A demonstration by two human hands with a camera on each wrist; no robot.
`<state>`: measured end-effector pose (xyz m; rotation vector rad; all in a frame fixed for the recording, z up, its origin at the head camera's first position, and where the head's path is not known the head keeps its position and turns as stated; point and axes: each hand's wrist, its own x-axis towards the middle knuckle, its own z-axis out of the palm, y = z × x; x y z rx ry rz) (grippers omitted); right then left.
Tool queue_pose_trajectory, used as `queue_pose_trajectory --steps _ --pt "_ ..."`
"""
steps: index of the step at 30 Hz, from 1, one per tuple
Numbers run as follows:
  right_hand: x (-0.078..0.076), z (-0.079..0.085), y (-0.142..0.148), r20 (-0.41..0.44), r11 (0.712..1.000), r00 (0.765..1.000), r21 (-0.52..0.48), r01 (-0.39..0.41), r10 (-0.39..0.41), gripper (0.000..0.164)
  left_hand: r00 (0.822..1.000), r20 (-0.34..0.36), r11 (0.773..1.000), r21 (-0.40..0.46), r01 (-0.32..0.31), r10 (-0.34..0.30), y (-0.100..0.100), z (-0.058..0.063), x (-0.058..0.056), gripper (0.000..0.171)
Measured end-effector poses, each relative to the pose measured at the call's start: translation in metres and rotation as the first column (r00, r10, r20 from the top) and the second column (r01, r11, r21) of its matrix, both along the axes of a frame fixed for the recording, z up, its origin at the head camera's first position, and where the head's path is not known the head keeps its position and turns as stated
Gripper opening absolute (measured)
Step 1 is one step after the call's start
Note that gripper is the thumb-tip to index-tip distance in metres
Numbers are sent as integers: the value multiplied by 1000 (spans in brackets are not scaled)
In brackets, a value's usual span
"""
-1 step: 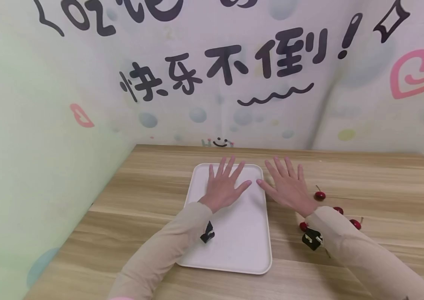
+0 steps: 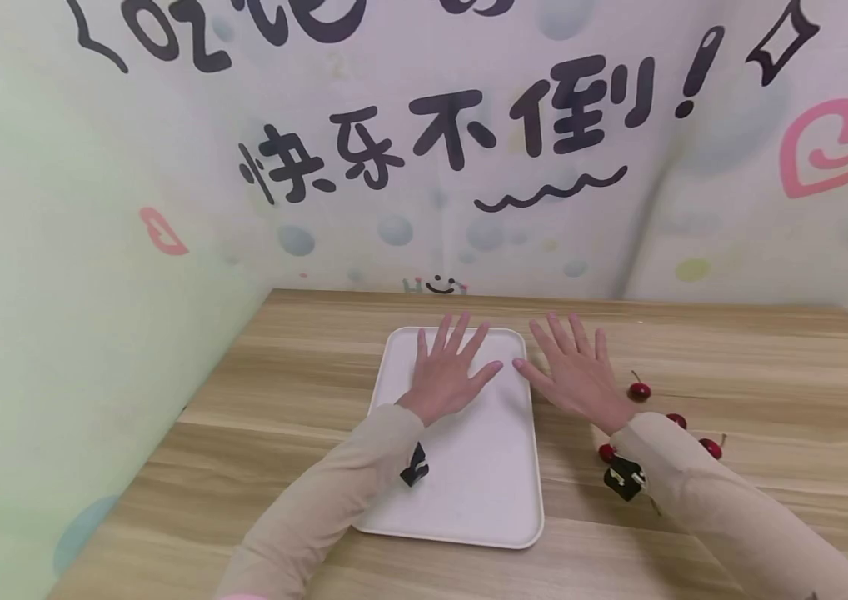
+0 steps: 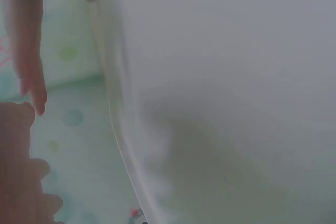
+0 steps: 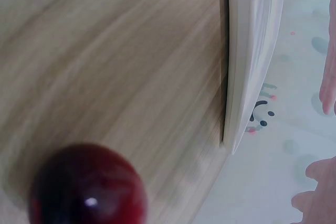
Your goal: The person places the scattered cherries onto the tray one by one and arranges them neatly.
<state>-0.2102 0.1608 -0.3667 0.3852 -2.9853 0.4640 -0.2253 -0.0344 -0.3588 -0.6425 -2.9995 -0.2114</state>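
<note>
Fingers spread and palm down, my left hand [image 2: 445,379] is held over the upper part of a white rectangular tray [image 2: 480,492]. My right hand [image 2: 577,375], also spread, is just beyond the tray's right edge, its thumb tip overlapping the rim in the head view. Neither hand holds anything. Several dark red cherries lie on the table by the right wrist: one cherry [image 2: 640,391] with its stem up, another cherry [image 2: 710,447] farther right, and one [image 2: 607,452] partly hidden by the wrist strap. In the right wrist view, a cherry [image 4: 89,187] appears large and close.
The wood-grain table [image 2: 266,417] extends to both sides of the tray. Behind it hangs a pale printed cloth [image 2: 424,242] with black characters and coloured dots. Black straps, one of them a wrist strap [image 2: 625,477], show under both beige sleeves.
</note>
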Motion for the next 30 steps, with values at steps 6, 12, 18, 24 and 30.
queue_pose_trajectory --steps 6,12,18,24,30 --pt "1 2 1 -6 1000 1000 7 8 -8 76 1000 6 1000 2 -1 1 -1 1 -1 63" --pt "2 5 3 -7 1000 1000 13 8 -8 76 1000 23 1000 11 -15 14 -4 6 -2 64" --pt "5 9 6 -3 1000 1000 0 0 0 76 1000 -1 997 74 -25 25 -14 17 -5 63" --pt "11 10 11 -26 999 999 -28 -22 21 71 999 -26 986 165 -21 26 -40 24 -7 59" --pt "17 7 21 -47 997 998 -69 -46 43 70 996 87 967 253 -24 2 -72 17 -5 60"
